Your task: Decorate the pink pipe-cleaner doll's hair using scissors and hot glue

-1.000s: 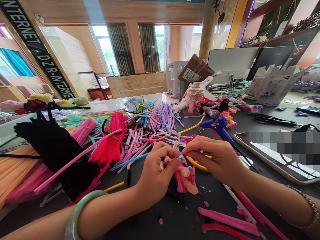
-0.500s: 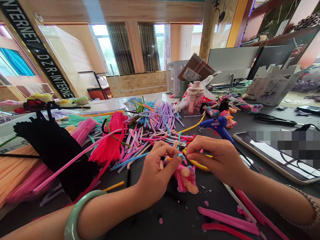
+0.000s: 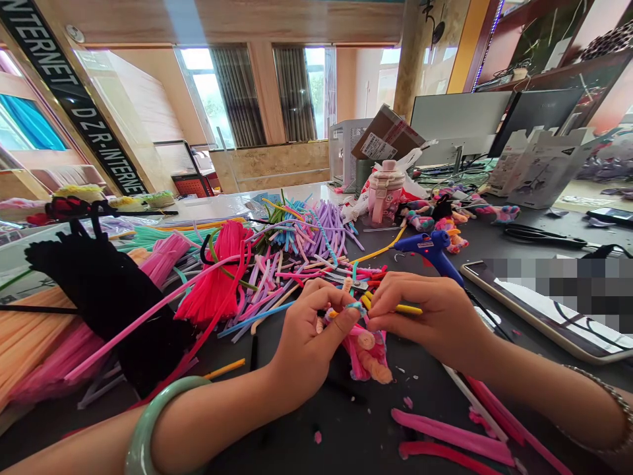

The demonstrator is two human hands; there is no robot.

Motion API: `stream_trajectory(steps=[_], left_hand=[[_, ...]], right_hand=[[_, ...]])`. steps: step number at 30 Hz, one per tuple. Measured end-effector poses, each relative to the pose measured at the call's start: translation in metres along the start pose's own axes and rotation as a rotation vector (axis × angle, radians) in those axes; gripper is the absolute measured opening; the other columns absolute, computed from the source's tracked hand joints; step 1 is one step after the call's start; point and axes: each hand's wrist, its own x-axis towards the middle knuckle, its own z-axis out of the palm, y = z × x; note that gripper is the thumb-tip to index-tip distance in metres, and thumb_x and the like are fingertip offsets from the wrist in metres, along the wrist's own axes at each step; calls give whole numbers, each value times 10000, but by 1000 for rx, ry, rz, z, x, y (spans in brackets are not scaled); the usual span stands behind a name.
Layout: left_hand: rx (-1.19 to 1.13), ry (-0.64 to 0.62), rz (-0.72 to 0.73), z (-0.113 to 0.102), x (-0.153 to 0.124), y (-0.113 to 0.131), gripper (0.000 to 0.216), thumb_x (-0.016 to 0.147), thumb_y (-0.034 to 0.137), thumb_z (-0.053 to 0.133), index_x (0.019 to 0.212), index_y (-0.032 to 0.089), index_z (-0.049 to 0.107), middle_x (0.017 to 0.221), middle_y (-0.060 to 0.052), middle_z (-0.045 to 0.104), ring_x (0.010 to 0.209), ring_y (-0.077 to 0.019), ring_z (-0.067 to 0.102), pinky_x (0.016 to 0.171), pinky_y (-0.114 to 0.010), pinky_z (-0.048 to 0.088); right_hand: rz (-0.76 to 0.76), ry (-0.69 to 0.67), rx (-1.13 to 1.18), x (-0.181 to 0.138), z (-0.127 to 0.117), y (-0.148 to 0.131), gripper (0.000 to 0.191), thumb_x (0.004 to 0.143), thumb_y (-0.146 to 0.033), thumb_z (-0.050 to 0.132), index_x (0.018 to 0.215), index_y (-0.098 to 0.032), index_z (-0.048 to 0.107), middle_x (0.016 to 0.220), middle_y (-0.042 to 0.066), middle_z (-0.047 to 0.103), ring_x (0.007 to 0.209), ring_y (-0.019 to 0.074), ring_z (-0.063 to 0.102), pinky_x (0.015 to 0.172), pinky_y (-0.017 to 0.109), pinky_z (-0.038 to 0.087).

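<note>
My left hand [image 3: 306,343] is closed round a small pink and peach pipe-cleaner doll [image 3: 366,353], thumb and fingers pinching its upper end. My right hand [image 3: 425,316] is closed in a pinch on a yellow pipe cleaner [image 3: 403,308] that lies against the top of the doll. The two hands meet over the dark table [image 3: 346,429]. A green bangle [image 3: 148,429] sits on my left wrist, a beaded bracelet [image 3: 610,409] on my right.
Piles of coloured pipe cleaners [image 3: 277,257] and a black bundle [image 3: 109,297] fill the left. A blue glue gun [image 3: 435,254] stands behind my right hand. A tablet [image 3: 548,310] lies at the right, pink strips [image 3: 455,448] in front, a pink bottle [image 3: 384,192] and finished dolls [image 3: 445,214] behind.
The yellow pipe cleaner in my right hand has gone from a downward loop to a nearly straight, level piece. Both hands have stayed in place over the doll.
</note>
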Motion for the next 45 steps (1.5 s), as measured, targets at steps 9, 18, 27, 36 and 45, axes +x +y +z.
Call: stream_trajectory(steps=[9,18,27,36,45], left_hand=[[-18,-34,28,0,-2,0,87,816,228,573,743,190,600,763,-15,511,765,-165,486,730,-305,392],[35,-76,74,-1,-3,-1,128,829,248,564,717,189,585,749,-21,516,771,-179,498,740,-331,408],[-16,-101,94,0,-3,3,108,832,220,568,736,185,605,757,-19,525,769,-167,485,735,-322,402],[-32,-118,75,-1,-5,2,125,842,248,562,749,187,618,767,-24,516,776,-170,485,734,-323,403],[-92,-155,47,-1,-7,0,135,844,289,561,790,188,632,808,-31,509,818,-185,473,778,-352,386]], right_hand=[[-149,40,-152,3,-4,-8,109,816,-301,651,852,-198,640,693,13,677,625,116,605,597,229,497],[-277,23,-135,2,-2,-6,122,878,-160,546,807,-216,629,706,16,689,628,119,617,610,257,510],[-306,-44,-111,-1,-3,-5,141,881,-115,522,775,-192,573,677,25,664,633,129,574,609,267,478],[-310,-72,-149,0,-4,-6,171,878,-79,493,771,-198,552,690,21,664,634,128,565,622,257,464],[-272,-9,-121,-1,-2,-6,144,867,-85,517,768,-187,542,671,13,638,628,116,571,609,232,460]])
